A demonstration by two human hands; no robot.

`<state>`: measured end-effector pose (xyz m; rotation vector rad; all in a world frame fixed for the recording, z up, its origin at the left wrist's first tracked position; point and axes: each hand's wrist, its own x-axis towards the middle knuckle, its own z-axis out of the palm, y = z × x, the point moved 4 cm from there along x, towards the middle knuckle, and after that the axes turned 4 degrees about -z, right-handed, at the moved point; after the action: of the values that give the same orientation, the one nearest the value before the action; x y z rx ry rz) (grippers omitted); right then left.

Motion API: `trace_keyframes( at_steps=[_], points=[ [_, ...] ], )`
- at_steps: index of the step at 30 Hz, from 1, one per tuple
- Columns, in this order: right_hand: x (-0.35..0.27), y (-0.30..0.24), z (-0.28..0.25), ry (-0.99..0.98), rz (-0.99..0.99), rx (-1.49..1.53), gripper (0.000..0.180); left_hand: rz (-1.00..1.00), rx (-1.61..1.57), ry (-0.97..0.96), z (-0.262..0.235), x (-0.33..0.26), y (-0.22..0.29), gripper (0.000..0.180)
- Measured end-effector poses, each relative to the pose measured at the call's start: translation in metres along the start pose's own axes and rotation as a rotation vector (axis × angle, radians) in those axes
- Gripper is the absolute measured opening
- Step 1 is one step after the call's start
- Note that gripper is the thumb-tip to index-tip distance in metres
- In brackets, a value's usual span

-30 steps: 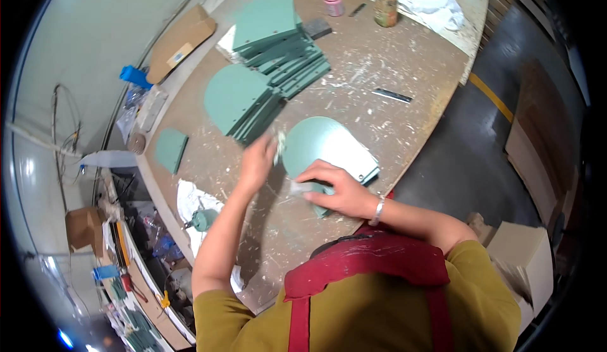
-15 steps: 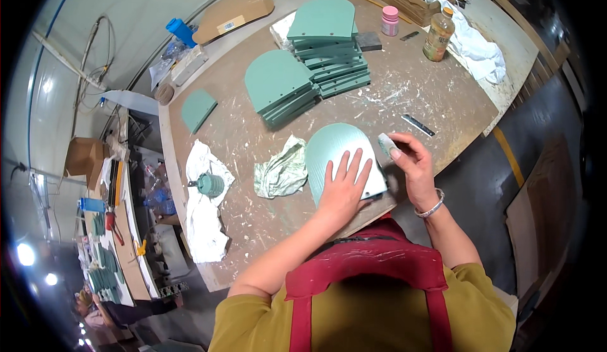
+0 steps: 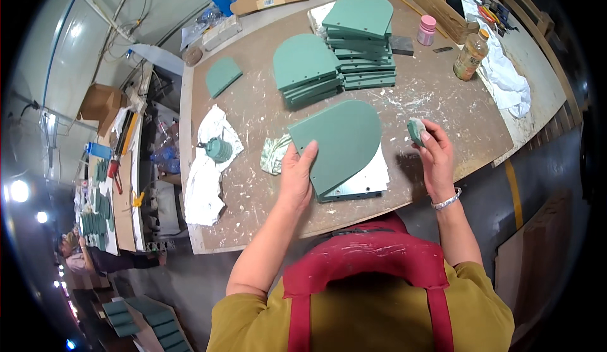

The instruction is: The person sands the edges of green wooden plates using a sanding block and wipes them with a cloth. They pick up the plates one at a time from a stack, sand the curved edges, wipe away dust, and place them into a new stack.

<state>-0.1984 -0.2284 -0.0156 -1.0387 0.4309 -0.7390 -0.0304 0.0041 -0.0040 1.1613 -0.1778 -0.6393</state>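
Spreading wide, a brown worktop point(image 3: 253, 92) bears stacks of green panels point(image 3: 306, 61) toward its far side. Over its near part, one rounded green panel point(image 3: 344, 140) partly covers a pale panel point(image 3: 373, 178). The left hand point(image 3: 297, 176) grips the green panel's straight edge; the right hand point(image 3: 437, 157) is well apart. A crumpled cloth point(image 3: 272, 156) lies beside the left hand; pinched in the right hand is a small green-stained pad point(image 3: 415, 132).

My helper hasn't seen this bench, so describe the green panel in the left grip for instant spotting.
Find the brown worktable, then its near edge. There, a round-ended green panel overlaps a pale piece. Unlike the stacked panels, it's held by its straight edge in the left grip.
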Motion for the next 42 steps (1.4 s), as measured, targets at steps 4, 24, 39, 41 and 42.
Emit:
trace_keyframes(
  at_steps=[4,24,39,41,42],
  points=[
    [0.008,-0.014,0.033,-0.064,-0.05,-0.21,0.03,-0.084,-0.052,-0.015,-0.016,0.005,-0.012,0.041],
    [0.029,0.056,0.206,-0.697,-0.401,-1.204,0.024,-0.304,0.224,-0.13,-0.069,0.036,-0.057,0.035],
    [0.047,0.081,0.223,-0.934,-0.356,-1.325,0.023,-0.303,0.136,-0.099,-0.065,0.039,-0.061,0.029],
    [0.057,0.078,0.218,-0.915,-0.332,-1.385,0.022,-0.331,0.06,-0.113,-0.061,0.037,-0.055,0.029],
    [0.057,0.076,0.22,-0.919,-0.334,-1.383,0.022,-0.329,0.06,-0.11,-0.061,0.037,-0.055,0.029]
  ],
)
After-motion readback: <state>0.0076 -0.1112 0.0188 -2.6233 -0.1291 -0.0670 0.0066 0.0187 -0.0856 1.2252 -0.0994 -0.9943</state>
